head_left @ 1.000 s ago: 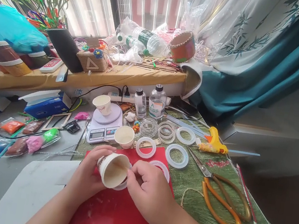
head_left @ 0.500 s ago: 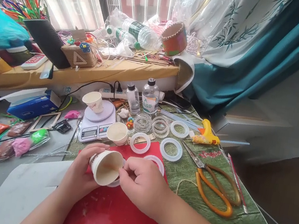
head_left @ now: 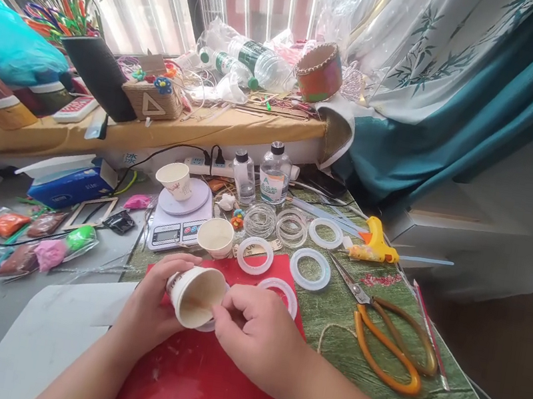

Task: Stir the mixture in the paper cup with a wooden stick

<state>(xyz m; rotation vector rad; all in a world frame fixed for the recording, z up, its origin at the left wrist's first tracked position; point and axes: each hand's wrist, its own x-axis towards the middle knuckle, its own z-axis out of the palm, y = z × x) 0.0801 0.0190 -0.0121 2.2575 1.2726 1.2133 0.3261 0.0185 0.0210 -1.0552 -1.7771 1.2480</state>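
Observation:
My left hand (head_left: 157, 300) is wrapped round a paper cup (head_left: 197, 296), which tilts with its mouth towards me and to the right. At the cup's right rim, my right hand (head_left: 258, 333) is closed in a pinch; what its fingers hold is hidden. Partly behind the cup lies a pale ring mold, over the red sheet (head_left: 217, 380). More ring molds (head_left: 310, 269) lie beyond my hands, one at the sheet's top right (head_left: 281, 289). A second paper cup (head_left: 216, 237) stands beside the kitchen scale (head_left: 167, 236), and a third (head_left: 174, 181) is on its round plate.
Large orange-handled scissors (head_left: 390, 344), a yellow glue gun (head_left: 375, 244) and a pencil (head_left: 431, 337) lie at the right. Two clear bottles (head_left: 274, 177) stand at the back. Bags of colored clay (head_left: 49, 253) and a blue box (head_left: 72, 181) are at the left.
The whole view has shifted slightly, so things appear a little further right. Both hands keep nearly the same pose at the tilted cup.

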